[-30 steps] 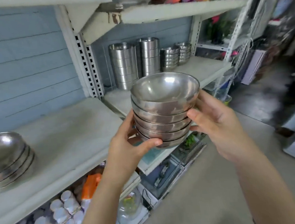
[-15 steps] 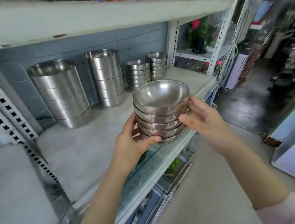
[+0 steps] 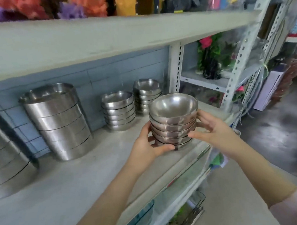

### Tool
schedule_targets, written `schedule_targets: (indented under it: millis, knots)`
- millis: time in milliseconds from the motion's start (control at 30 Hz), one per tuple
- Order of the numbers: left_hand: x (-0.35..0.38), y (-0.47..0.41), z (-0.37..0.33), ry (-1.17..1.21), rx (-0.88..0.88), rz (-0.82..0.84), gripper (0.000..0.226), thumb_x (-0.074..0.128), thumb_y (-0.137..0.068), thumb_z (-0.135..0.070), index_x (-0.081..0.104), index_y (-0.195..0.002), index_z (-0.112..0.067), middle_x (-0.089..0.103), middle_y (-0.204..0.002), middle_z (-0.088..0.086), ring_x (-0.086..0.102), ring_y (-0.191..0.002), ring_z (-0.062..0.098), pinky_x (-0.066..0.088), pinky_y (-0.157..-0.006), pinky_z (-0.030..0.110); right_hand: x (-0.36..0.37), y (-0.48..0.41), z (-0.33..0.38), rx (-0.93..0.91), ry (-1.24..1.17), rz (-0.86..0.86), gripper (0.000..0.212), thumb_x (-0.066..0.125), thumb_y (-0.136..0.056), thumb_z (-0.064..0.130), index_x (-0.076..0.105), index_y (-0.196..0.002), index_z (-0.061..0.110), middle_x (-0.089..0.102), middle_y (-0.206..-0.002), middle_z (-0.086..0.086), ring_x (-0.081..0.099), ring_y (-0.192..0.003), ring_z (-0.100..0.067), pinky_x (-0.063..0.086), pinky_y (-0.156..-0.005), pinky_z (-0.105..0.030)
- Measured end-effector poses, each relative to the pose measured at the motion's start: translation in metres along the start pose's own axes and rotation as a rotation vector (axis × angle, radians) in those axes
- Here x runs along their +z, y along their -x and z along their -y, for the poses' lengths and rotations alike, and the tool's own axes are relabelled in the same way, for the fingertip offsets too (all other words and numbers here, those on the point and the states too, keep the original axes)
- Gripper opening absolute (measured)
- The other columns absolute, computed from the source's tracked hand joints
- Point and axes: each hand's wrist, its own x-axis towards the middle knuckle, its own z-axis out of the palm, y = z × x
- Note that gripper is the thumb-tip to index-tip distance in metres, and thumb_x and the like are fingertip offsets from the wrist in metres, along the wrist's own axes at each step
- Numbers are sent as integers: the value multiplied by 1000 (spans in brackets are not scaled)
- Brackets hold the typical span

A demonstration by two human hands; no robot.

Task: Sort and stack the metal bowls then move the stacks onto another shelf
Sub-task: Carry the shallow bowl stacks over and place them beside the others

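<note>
The stack [image 3: 174, 120] of nested metal bowls is held between both hands over the front right part of the shelf [image 3: 77, 172], near its front edge. Whether its base touches the board cannot be told. The left hand [image 3: 147, 148] is curled round the lower left side, with the thumb laid across the front by the base. The right hand [image 3: 212, 132] is cupped on the right side, fingers spread behind the rims and thumb at the lower front. The hands are thus set apart and clamped on the stack from opposite sides.

The bowls are thin polished steel, round, smooth and bright, with rolled rims that show as ridges down the side. They are judged stiff and not fragile, light singly but of some weight when nested. The polish is likely slippery and the bowls only sit loosely in one another, so a tilt could let the upper ones slide. The stack is best taken low on both sides, with support under the bottom bowl and the whole kept level.

Behind it stand two small stacks [image 3: 119, 111] of like bowls, and to the left tall stacks [image 3: 58, 120] of straight-sided steel tins, against a pale blue tiled wall [image 3: 105, 75]. The shelf board is matt and grey-white, slightly scuffed.
</note>
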Motion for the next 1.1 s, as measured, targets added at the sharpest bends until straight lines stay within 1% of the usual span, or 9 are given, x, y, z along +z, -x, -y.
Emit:
schedule_targets:
  millis: [133, 233, 333, 433, 500, 633, 800, 933, 1100]
  knots:
    - [50, -74, 15, -9, -46, -119, 107, 92, -46, -39, 37, -137, -28, 58, -127, -6, 62, -108, 12, 54, -89, 31, -62, -80, -46, -17, -39, 104, 80, 83, -65, 28, 49, -136, 43, 58, -137, 27, 54, -128, 0, 45, -106, -32]
    - [81, -119, 21, 1, -101, -181, 98, 92, -52, -30, 38, -134, -30, 58, -126, -10, 60, -112, 10, 52, -92, 27, -100, -135, -75, -13, -58, 167, 82, 83, -63, 30, 49, -135, 47, 59, -134, 29, 54, -129, -3, 51, -101, -30]
    - [104, -161, 27, -17, -122, -238, 93, 91, -59, -12, 38, -134, -25, 58, -124, -9, 61, -111, 9, 51, -83, 16, -127, -183, -97, -18, -77, 252, 84, 82, -75, 11, 42, -145, 37, 60, -132, 28, 54, -124, 9, 52, -97, -22]
    - [114, -197, 36, -23, -160, -283, 99, 92, -56, -17, 37, -138, -19, 59, -128, -8, 62, -110, 6, 53, -87, 20, -142, -224, -116, -14, -79, 322, 83, 77, -81, 4, 36, -146, 36, 52, -138, 25, 50, -121, 18, 49, -91, -13]
    - [116, -214, 43, -54, -191, -330, 104, 92, -52, -30, 36, -139, -21, 60, -128, -7, 63, -109, 5, 52, -95, 29, -146, -246, -126, -19, -48, 366, 83, 78, -83, 12, 35, -152, 31, 48, -148, 18, 44, -133, 10, 44, -100, -15]
    - [120, -239, 51, -87, -212, -441, 94, 91, -58, -26, 36, -135, -26, 59, -123, -14, 62, -105, -3, 49, -92, 18, -147, -280, -132, -54, -17, 390, 87, 77, -85, 22, 27, -156, 31, 32, -154, 23, 29, -143, 5, 24, -117, -20]
    - [122, -262, 56, -146, -201, -506, 90, 89, -63, -25, 34, -135, -26, 56, -129, -8, 57, -116, 4, 46, -101, 26, -141, -308, -144, -42, -67, 411, 81, 73, -89, 23, 28, -156, 30, 34, -156, 20, 31, -145, -1, 26, -123, -39]
    - [124, -270, 54, -265, -197, -507, 87, 83, -71, -29, 31, -140, -18, 48, -133, -10, 44, -128, 6, 33, -105, 21, -137, -319, -148, -48, -97, 434, 75, 69, -92, 17, 29, -155, 30, 40, -144, 32, 34, -140, 9, 24, -123, -35]
    - [122, -278, 48, -343, -235, -511, 104, 80, -72, -40, 16, -150, -14, 38, -149, -1, 32, -139, 11, 27, -116, 36, -134, -334, -153, -50, -103, 477, 70, 67, -94, 23, 32, -155, 28, 39, -154, 21, 31, -143, 6, 21, -124, -35]
